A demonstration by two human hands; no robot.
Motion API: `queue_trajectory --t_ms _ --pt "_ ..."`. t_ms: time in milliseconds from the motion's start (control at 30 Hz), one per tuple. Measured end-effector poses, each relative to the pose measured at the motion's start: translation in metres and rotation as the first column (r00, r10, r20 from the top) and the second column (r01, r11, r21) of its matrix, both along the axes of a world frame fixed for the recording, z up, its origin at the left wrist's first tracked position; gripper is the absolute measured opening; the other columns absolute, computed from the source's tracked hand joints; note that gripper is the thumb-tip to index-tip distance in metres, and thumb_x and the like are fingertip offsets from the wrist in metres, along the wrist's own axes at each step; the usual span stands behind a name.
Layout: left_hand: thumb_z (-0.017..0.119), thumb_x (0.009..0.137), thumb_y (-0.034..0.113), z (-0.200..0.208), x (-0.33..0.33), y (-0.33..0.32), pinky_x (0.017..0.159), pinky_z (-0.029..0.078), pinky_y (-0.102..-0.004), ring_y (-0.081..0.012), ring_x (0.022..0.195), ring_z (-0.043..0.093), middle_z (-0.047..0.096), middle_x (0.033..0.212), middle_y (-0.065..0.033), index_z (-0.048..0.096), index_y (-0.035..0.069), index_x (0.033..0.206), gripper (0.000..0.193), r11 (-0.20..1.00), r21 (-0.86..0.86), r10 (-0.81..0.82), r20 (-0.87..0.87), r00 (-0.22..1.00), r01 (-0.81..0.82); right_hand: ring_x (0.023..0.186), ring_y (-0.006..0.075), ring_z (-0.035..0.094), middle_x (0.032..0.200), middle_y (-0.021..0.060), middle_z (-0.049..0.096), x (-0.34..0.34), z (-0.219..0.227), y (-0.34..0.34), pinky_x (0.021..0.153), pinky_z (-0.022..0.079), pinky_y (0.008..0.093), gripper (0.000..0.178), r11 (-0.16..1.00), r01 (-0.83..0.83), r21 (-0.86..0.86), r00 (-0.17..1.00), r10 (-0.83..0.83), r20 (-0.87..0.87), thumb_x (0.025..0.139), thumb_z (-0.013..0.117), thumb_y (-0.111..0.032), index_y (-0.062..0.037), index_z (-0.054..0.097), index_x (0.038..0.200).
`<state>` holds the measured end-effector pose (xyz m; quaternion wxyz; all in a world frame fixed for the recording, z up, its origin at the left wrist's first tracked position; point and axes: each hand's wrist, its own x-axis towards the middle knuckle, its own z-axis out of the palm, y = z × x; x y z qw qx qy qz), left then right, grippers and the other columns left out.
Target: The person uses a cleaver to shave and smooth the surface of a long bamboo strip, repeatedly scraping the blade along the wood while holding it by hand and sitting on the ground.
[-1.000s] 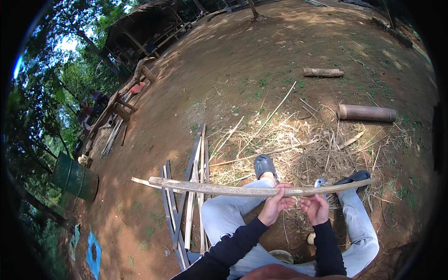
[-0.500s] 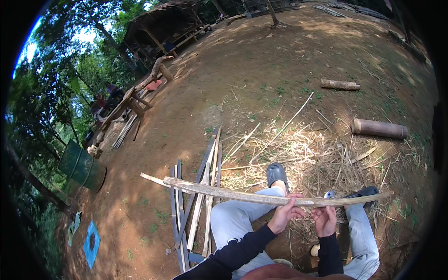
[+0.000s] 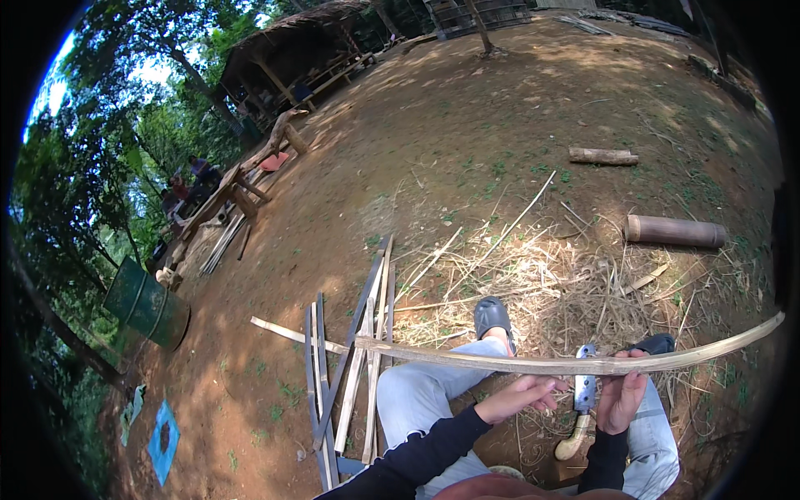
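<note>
A long, slightly curved bamboo strip (image 3: 467, 359) lies across in front of me, above my knees. My right hand (image 3: 623, 400) is closed on it right of its middle, thumb over the upper edge and fingers below. Just under the strip, my left hand (image 3: 518, 399) has its fingers loosely stretched to the right and grips nothing visible. Between my legs lies a large knife with a broad metal blade (image 3: 586, 390) and a pale curved handle (image 3: 572, 439). Part of the blade is hidden behind the strip.
Several split bamboo slats (image 3: 354, 379) lie crossed at my left knee. Shavings (image 3: 575, 292) cover the ground ahead of my feet. Two bamboo sections (image 3: 677, 232) lie at the right. A green drum (image 3: 147, 302) and a blue sheet (image 3: 164, 442) are at the left; people sit near a wooden bench (image 3: 212, 204).
The bamboo strip has shifted to the right. My left thumb has come off it, and my right hand has moved right and now grips it. More of the knife shows.
</note>
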<state>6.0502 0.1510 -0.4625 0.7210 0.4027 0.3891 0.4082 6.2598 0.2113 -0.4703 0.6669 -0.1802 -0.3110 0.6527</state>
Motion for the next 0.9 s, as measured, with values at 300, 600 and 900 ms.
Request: queue_trajectory --t_ms 300,600,900 --pt "0.047 0.099 0.027 -0.026 0.011 -0.002 0.086 0.047 -0.0269 -0.0106 0.094 0.057 0.058 0.113 -0.0061 0.047 0.002 0.125 0.036 0.997 0.063 -0.026 -0.193 0.981 0.039 0.099 0.0186 0.049 0.104 0.0089 0.05 0.055 0.032 0.01 0.095 0.039 0.0351 0.038 0.949 0.288 0.127 0.956 -0.279 -0.086 0.098 0.051 -0.023 -0.0018 0.04 0.127" --pt "0.058 0.093 0.03 -0.031 0.013 -0.004 0.092 0.045 -0.0326 -0.0182 0.115 0.05 0.05 0.125 -0.0105 0.042 0.002 0.13 0.049 0.995 0.095 0.063 -0.354 0.933 -0.031 0.081 0.0169 0.044 0.086 0.0065 0.046 0.062 0.053 -0.002 0.077 0.037 0.0319 0.041 0.836 0.389 0.388 0.892 -0.447 0.069 0.099 0.045 -0.032 -0.0018 0.04 0.126" --pt "0.073 0.078 0.042 -0.021 0.039 -0.012 0.111 0.022 -0.0452 -0.0346 0.136 0.026 0.031 0.145 -0.0201 0.025 0.007 0.145 0.09 0.915 0.394 0.216 -0.654 0.725 0.083 0.079 0.019 0.055 0.084 0.0084 0.057 0.004 0.034 -0.016 0.073 0.044 0.0317 0.03 0.974 -0.076 0.214 0.665 -0.111 0.739 0.096 0.049 -0.026 0.0009 0.055 0.107"
